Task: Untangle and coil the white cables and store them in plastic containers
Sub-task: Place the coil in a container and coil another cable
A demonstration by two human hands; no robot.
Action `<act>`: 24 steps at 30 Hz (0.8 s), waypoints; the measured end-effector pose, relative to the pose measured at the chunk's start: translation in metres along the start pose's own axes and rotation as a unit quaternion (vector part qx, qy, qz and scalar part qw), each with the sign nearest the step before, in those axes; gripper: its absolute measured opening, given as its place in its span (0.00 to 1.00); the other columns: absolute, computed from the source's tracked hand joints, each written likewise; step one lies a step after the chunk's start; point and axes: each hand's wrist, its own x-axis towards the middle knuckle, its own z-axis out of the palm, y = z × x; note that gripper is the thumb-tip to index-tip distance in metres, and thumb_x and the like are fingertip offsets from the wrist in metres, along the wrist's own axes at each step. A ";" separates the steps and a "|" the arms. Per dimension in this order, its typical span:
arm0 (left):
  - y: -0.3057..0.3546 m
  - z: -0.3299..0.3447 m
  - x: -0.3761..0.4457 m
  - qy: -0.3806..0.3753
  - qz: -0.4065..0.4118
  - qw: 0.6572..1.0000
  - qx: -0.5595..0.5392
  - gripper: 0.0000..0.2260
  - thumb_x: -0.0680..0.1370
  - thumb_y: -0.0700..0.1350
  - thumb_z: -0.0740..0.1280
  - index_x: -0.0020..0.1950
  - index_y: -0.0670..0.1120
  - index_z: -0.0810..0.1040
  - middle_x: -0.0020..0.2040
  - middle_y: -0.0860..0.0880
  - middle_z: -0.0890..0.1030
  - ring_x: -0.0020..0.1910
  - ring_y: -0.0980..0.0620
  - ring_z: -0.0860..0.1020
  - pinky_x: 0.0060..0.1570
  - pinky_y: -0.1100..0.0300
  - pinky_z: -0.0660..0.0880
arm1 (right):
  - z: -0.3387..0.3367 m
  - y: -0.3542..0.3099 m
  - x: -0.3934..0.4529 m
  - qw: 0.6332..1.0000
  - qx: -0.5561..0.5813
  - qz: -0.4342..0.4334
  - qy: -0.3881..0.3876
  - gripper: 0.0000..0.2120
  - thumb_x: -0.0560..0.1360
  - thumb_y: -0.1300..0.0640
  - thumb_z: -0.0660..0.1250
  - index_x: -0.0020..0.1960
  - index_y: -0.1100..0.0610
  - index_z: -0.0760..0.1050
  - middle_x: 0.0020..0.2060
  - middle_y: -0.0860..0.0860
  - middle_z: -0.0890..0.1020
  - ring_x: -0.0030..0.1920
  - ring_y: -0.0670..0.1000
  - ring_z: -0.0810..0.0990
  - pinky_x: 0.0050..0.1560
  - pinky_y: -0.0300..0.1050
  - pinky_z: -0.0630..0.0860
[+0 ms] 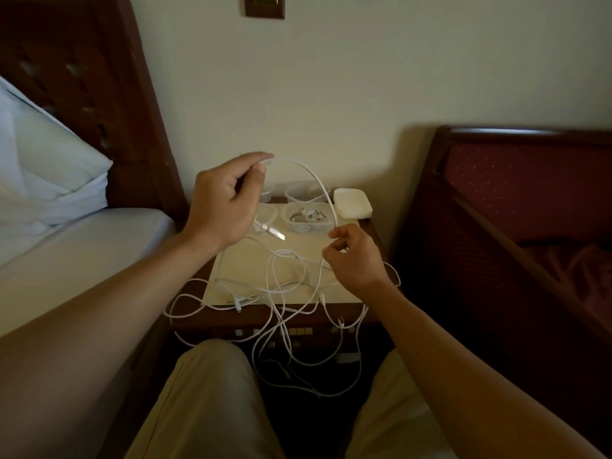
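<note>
Two hands are up over the nightstand [331,250], and one white cable [318,180] arcs between them. My left hand [225,203] pinches it near one end between thumb and forefinger, the other fingers curled under; a plug [275,234] hangs below that hand at its 5 o'clock. My right hand [352,256] sits at 4 o'clock from the left, lower, its fingers curled in and pinching the same cable where the arc comes down.

Below and between the hands, the rest of the cables lie in a tangle [284,286] on the pale top of the nightstand. Loops of it spill over the front edge at 6 o'clock and hang down between my knees.

At 12 o'clock from the tangle, at the back of the top, stand clear tubs. One tub [309,218] already holds a coiled cable; it is just beyond my right fingertips. A second tub [304,193] stands behind it, and two more are partly hidden by my left hand, so I cannot tell what they hold. At 3 o'clock from the tubs lies a stack of white lids [352,203], just beside them.

A bed with a pillow [49,160] is at 9 o'clock, a dark red chair [530,193] at 3 o'clock, a cream wall [331,77] behind.
</note>
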 end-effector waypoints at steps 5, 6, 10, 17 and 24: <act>-0.015 -0.003 -0.015 -0.312 -0.072 0.927 0.193 0.17 0.84 0.51 0.61 0.40 0.46 0.81 0.28 0.50 0.75 0.25 0.55 0.72 0.38 0.55 0.70 | -0.020 -0.004 -0.005 0.996 -0.039 0.075 -0.022 0.09 0.79 0.59 0.63 0.47 0.59 0.81 0.36 0.54 0.80 0.37 0.51 0.76 0.35 0.43 0.71; -0.017 -0.004 -0.019 -0.366 -0.087 0.896 0.238 0.19 0.83 0.51 0.60 0.35 0.46 0.76 0.28 0.50 0.73 0.28 0.52 0.74 0.40 0.54 0.69 | -0.025 -0.006 -0.006 0.994 -0.044 0.095 -0.041 0.11 0.80 0.59 0.61 0.47 0.58 0.82 0.35 0.53 0.79 0.35 0.50 0.75 0.34 0.44 0.69; -0.018 0.000 -0.038 -0.506 -0.159 0.750 0.395 0.14 0.80 0.56 0.64 0.47 0.49 0.83 0.44 0.50 0.82 0.43 0.48 0.81 0.44 0.54 0.79 | -0.046 -0.015 -0.020 0.964 -0.097 0.154 -0.194 0.15 0.83 0.64 0.57 0.53 0.60 0.83 0.31 0.52 0.74 0.24 0.47 0.65 0.25 0.40 0.63; 0.012 0.024 -0.062 -0.460 -0.121 0.835 0.278 0.32 0.76 0.36 0.64 0.79 0.51 0.64 0.82 0.49 0.57 0.77 0.44 0.65 0.71 0.48 0.69 | -0.066 -0.023 -0.043 0.937 0.064 0.119 -0.323 0.13 0.83 0.62 0.59 0.52 0.60 0.83 0.29 0.52 0.72 0.24 0.48 0.59 0.22 0.40 0.57; 0.043 0.049 -0.101 -0.295 -0.319 0.869 -0.235 0.15 0.85 0.40 0.57 0.52 0.44 0.84 0.36 0.47 0.82 0.41 0.41 0.82 0.50 0.49 0.82 | -0.059 -0.020 -0.049 0.926 0.299 0.066 -0.222 0.10 0.82 0.64 0.59 0.55 0.57 0.79 0.38 0.56 0.79 0.23 0.46 0.62 0.25 0.41 0.56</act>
